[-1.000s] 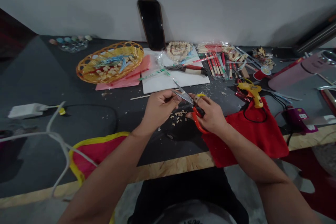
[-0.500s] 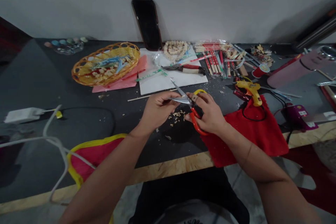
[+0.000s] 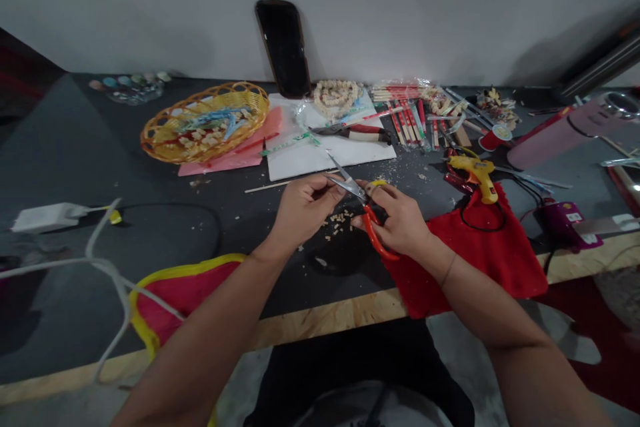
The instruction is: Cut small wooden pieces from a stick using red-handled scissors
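My right hand (image 3: 400, 219) is wrapped round a pair of scissors (image 3: 373, 230) with one red and one yellow handle loop. The scissors' blades point up and left, parted in a narrow V. My left hand (image 3: 305, 208) is closed in a pinch right at the lower blade; whatever its fingertips hold is too small or hidden to make out. Several small pale cut pieces (image 3: 339, 224) lie scattered on the dark table below the blades. Just beyond my left hand, a thin pale stick (image 3: 267, 186) rests on the tabletop.
Behind my hands, pliers (image 3: 367, 133) lie on white paper (image 3: 330, 159), near a phone (image 3: 283, 47) leaning on the wall. A wicker basket (image 3: 150, 140) stands left. At right are a yellow glue gun (image 3: 477, 177), red cloth (image 3: 485, 260) and pink bottle (image 3: 545, 137). White cable (image 3: 117, 287) loops at left.
The scissors' blades have drawn closer together as my right hand's fingers closed a little. My left hand stays pinched at the blades. The whole view has shifted slightly.
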Tool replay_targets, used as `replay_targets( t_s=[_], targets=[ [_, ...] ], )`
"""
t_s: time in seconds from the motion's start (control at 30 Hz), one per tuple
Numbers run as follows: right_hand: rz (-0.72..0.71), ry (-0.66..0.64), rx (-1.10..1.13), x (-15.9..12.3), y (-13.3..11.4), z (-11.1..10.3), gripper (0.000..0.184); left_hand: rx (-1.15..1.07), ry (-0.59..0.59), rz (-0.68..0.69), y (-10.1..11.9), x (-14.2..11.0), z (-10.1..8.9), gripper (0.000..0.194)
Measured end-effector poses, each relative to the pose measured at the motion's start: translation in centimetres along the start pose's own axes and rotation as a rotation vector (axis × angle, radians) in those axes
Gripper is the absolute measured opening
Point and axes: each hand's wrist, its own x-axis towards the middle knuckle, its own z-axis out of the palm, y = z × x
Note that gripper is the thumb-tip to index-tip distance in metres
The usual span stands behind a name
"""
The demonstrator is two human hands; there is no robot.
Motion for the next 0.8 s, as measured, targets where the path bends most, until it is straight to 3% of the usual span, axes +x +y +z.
replay_targets(
  t_s=[0.23, 0.43, 0.8],
  targets=[
    [0.024, 0.023, -0.058, 0.0, 0.3, 0.0, 0.062, 0.012, 0.056, -0.054, -0.5, 0.0, 0.2, 0.017],
    [-0.015, 0.016, -0.121, 0.1, 0.4, 0.0, 0.067, -0.033, -0.014, -0.051, -0.9, 0.0, 0.1, 0.010],
    [0.007, 0.000, -0.137, -0.1, 0.2, 0.3, 0.062, -0.046, -0.020, -0.034, -0.4, 0.0, 0.2, 0.008]
  ],
)
